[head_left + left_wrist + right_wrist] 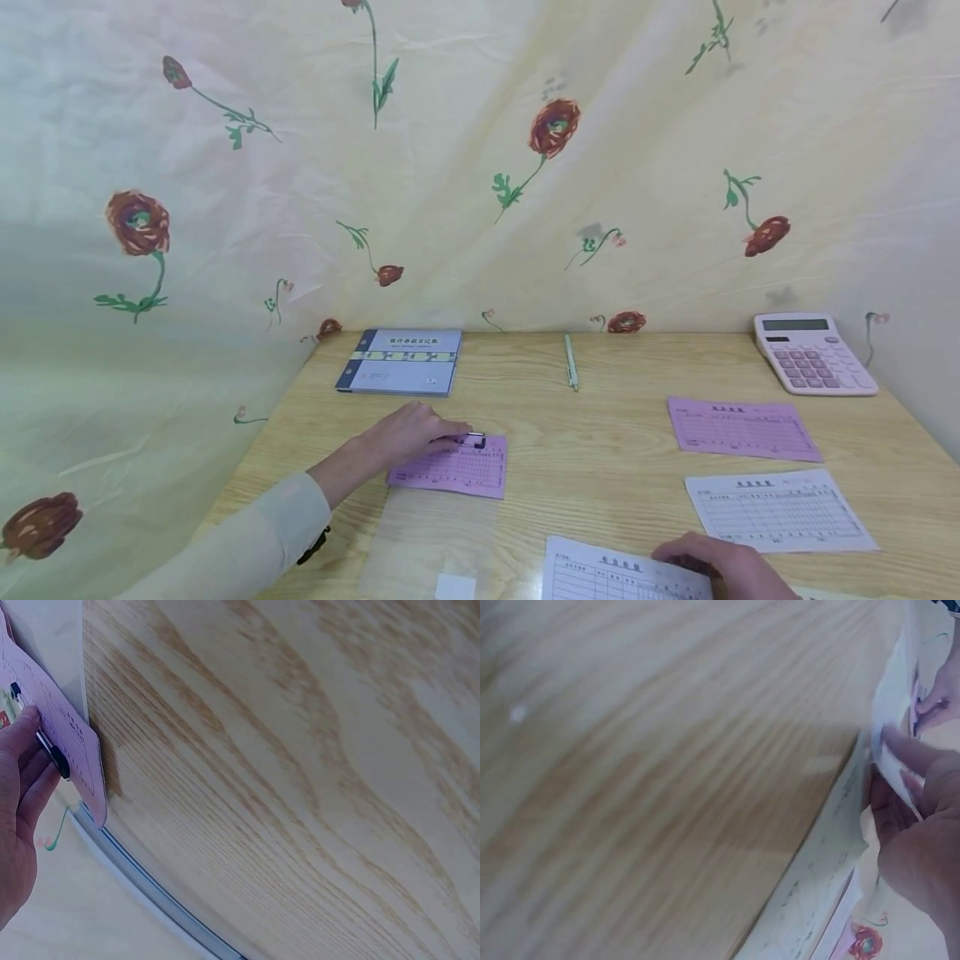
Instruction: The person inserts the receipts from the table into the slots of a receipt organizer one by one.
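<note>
At the left of the table, my left hand point(416, 433) pinches the metal clip point(45, 742) of a clear clipboard point(427, 546). Under that clip lies a pink printed form point(465, 473), flat across the board's top end. A small white label point(455, 587) shows near the board's lower end. My right hand point(723, 567), at the front edge of the view, grips a white printed form point(600, 575) by its right side. In the right wrist view the thumb and fingers hold this white sheet point(891, 697) between them.
A blue-and-white ledger point(408, 367) lies at the back left, with a light green pen point(572, 362) right of it. On the right are a pink calculator point(816, 354), another pink form point(742, 429) and another white form point(780, 510). A flowered cloth point(450, 167) hangs behind.
</note>
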Tool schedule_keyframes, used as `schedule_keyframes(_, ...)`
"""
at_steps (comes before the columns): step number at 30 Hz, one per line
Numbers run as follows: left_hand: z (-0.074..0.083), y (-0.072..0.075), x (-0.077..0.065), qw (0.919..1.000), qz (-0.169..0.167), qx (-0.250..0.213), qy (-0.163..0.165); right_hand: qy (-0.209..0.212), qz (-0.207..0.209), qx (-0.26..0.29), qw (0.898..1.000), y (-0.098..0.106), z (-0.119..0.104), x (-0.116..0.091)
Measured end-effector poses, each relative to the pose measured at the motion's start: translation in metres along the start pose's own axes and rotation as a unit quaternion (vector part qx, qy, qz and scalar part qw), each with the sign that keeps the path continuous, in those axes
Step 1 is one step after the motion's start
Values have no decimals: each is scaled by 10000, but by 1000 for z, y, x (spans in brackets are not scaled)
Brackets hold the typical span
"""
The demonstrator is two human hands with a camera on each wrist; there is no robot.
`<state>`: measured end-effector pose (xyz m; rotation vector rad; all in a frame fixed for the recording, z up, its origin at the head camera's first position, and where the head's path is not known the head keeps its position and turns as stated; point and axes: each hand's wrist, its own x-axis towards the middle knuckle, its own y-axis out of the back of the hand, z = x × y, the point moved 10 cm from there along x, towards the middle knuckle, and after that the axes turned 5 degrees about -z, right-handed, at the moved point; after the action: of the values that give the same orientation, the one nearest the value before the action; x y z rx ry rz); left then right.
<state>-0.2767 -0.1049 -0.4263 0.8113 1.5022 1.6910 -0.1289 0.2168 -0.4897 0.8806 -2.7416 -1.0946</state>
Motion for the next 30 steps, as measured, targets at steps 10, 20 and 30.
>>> schedule_keyframes(10, 2, 0, 0, 9998, 105, 107, -139, -593, -123, 608, 9963, 10, -4, 9)
schedule_keyframes(20, 4, 2, 0, 9992, 133, 285, -230, -952, -170, 932, 9909, 17, -6, 15)
schedule_keyframes(30, 8, 2, 0, 9977, 217, 469, -438, -520, 212, 366, 9978, 37, -36, 30)
